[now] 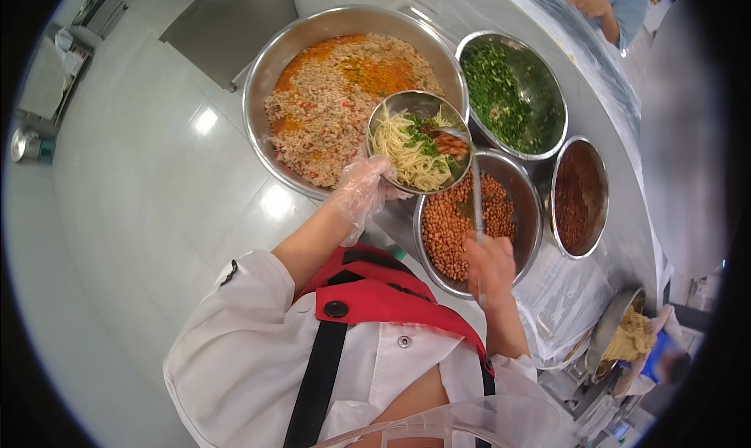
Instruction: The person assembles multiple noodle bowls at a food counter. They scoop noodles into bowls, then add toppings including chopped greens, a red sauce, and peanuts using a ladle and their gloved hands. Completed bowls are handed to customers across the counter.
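Observation:
My left hand (362, 188), in a clear plastic glove, grips the side of a small metal bowl (415, 97). Pale noodles (415, 157), chopped greens and some brown bits lie in it. Closed around the long handle of a metal spoon (477, 194) is my right hand (490, 269); the spoon's head reaches into the small bowl, beside the brown bits. Below that bowl, partly covered by it and my right hand, stands a metal bowl (533, 237) of round brown beans or peanuts (446, 233).
A large basin (254, 107) of minced, oily filling is at the left. To the right stand a bowl (560, 96) of chopped greens and one (604, 182) of dark red paste. Another person's hand (591, 6) shows at top right; someone handles a yellowish mass (630, 337) at lower right.

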### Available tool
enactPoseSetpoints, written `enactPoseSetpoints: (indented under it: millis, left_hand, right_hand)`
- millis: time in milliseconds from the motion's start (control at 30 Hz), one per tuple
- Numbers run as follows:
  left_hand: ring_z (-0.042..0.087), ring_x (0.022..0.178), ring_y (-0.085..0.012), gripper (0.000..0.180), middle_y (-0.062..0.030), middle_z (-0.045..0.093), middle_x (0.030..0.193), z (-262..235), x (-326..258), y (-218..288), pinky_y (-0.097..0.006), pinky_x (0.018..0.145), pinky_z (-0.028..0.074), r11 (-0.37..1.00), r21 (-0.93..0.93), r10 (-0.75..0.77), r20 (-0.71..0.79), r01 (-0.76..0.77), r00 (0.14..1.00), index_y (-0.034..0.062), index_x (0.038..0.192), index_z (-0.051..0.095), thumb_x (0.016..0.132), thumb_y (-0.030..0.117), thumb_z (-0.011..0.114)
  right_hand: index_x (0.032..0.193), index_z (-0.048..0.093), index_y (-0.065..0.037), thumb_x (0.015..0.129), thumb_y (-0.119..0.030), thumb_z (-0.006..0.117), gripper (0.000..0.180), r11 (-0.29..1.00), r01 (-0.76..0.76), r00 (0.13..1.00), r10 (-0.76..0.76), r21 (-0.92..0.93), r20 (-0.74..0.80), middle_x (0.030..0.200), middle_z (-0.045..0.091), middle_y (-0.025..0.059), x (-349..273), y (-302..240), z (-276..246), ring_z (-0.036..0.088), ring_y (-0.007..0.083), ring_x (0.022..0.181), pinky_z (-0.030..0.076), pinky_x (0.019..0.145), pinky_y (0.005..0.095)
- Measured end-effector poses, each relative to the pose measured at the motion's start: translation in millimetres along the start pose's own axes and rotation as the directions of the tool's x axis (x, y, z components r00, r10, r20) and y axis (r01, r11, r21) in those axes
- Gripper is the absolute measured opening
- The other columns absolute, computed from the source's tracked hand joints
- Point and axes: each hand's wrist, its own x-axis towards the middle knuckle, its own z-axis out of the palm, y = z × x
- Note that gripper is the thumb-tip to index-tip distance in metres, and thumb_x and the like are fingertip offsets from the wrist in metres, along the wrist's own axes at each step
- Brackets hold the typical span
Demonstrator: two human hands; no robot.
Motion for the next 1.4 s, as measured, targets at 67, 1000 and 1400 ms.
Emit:
enactPoseSetpoints:
  millis: [67,1000,1400]
  left_hand:
    - [0.06,0.087,-0.0303,0.063,-0.0157,0.054,0.107,-13.3,3.3,1.9,-0.05,0.063,0.056,0.998,-0.065,-0.009,-0.036,0.007,0.999,0.0108,0.129,0.033,0.07,-0.006,0.043]
    - [0.062,0.087,-0.0277,0.066,-0.0157,0.052,0.11,-73.7,-13.6,111.5,-0.04,0.06,0.058,0.905,0.085,0.425,-0.237,-0.417,0.874,0.0082,0.129,0.025,0.067,0.0,0.044]
    - [0.06,0.094,-0.0344,0.04,-0.0222,0.057,0.105,16.7,48.5,50.5,-0.046,0.07,0.056,0.995,-0.011,0.101,0.067,-0.101,0.993,-0.0084,0.114,0.043,0.075,0.004,0.044]
  right_hand:
    - [0.103,0.059,0.002,0.069,-0.001,0.059,0.034,0.995,0.094,0.994,-0.095,-0.027,-0.059,0.09,0.06,0.0152,23.5,1.2,13.3,0.056,0.0239,0.07,0.041,0.06,0.0339]
    - [0.097,0.052,0.003,0.092,-0.018,0.045,0.023,0.154,-0.521,0.649,0.71,0.84,0.272,0.075,0.062,0.0167,175.0,88.2,76.5,0.054,0.0132,0.052,0.043,0.051,0.0244]
    - [0.103,0.057,0.001,0.065,-0.007,0.056,0.039,0.933,0.258,0.966,-0.256,-0.25,0.039,0.093,0.057,0.0157,113.0,29.3,3.7,0.05,0.0215,0.068,0.039,0.059,0.0293]
